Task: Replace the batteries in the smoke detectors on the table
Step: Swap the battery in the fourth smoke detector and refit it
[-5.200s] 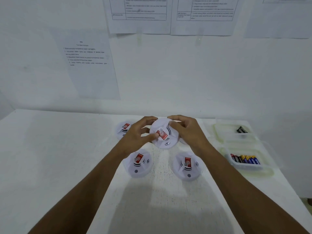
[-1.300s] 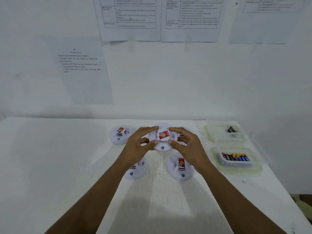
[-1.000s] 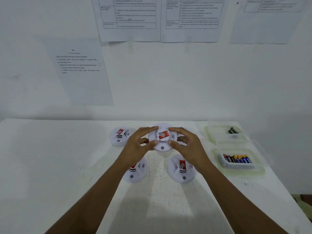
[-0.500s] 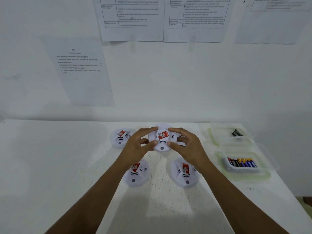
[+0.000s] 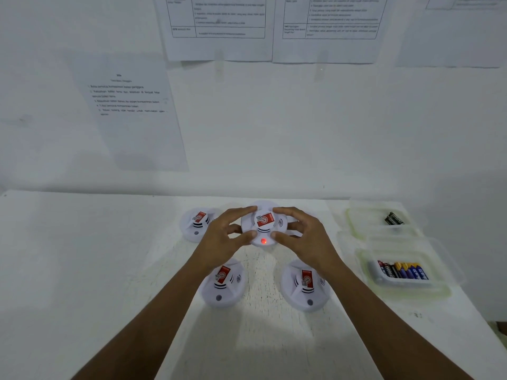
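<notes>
White detector (image 5: 264, 224), face up, pinched at rim between left hand (image 5: 223, 238) and right hand (image 5: 304, 238); battery tray (image 5: 406, 292) nearer right hand.

This is looking like a plain test room. Printed instruction sheets (image 5: 131, 105) are hanging on the white wall (image 5: 274, 138) beyond the fingers (image 5: 241, 212).

A white table (image 5: 82, 256) carries a clear tub (image 5: 411, 293) of coloured batteries (image 5: 402, 271) near its right edge. Just behind that tub sits a second tub (image 5: 354, 223) holding black batteries (image 5: 394, 218). Left of the first tub lies one smoke detector (image 5: 304, 286), farther left another smoke detector (image 5: 223, 283), and left and farther back a third smoke detector (image 5: 196, 224).
</notes>
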The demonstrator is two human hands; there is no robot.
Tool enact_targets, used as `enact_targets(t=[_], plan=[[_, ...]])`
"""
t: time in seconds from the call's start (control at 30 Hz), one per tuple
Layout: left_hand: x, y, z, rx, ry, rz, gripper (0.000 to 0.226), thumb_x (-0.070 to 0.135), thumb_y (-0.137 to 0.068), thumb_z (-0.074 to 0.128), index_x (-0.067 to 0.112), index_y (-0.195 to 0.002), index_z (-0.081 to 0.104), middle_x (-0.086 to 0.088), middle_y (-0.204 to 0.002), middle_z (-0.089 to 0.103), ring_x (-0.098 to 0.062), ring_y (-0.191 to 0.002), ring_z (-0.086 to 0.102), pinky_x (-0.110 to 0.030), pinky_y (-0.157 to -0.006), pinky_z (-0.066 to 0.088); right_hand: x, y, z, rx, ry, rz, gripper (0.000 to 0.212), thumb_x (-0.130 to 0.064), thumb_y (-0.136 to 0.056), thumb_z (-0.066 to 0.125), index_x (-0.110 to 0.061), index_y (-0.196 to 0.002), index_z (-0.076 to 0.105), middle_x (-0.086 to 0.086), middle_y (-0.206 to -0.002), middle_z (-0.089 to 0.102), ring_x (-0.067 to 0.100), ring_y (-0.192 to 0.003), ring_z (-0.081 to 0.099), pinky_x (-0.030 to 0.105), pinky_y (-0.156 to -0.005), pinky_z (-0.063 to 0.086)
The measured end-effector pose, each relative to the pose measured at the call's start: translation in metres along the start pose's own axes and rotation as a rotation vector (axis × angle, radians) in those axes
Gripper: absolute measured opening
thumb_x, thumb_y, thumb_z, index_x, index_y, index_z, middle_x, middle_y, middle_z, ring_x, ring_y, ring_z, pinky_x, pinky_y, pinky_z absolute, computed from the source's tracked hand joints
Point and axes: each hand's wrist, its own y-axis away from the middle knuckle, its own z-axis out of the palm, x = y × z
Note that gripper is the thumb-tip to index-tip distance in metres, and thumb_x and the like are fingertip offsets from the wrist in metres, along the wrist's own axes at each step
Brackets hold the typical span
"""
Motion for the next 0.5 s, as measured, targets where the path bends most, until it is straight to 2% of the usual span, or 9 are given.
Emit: enact_targets(t=[0.3,0.5], plan=[[-0.009,-0.009,-0.002,0.008,-0.041,0.011,0.047,0.031,-0.081,0.074,0.051,-0.119,0.055,0.007,-0.131,0.059,-0.008,-0.102,0.068,-0.022,-0.075,0.058,0.01,-0.01,0.003,-0.005,0.0,0.017,0.047,-0.019,-0.081,0.078,-0.025,-0.125,0.064,-0.006,-0.127,0.062,0.01,-0.106,0.065,0.02,-0.088,0.055],[-0.016,-0.014,-0.003,0.002,-0.042,0.027,0.047,0.026,-0.083,0.074,0.046,-0.121,0.056,0.009,-0.131,0.058,-0.011,-0.104,0.067,-0.021,-0.075,0.057,0.018,-0.018,0.006,-0.02,0.026,0.029,0.047,-0.02,-0.081,0.078,-0.025,-0.125,0.063,-0.007,-0.126,0.063,0.01,-0.105,0.066,0.022,-0.088,0.055]])
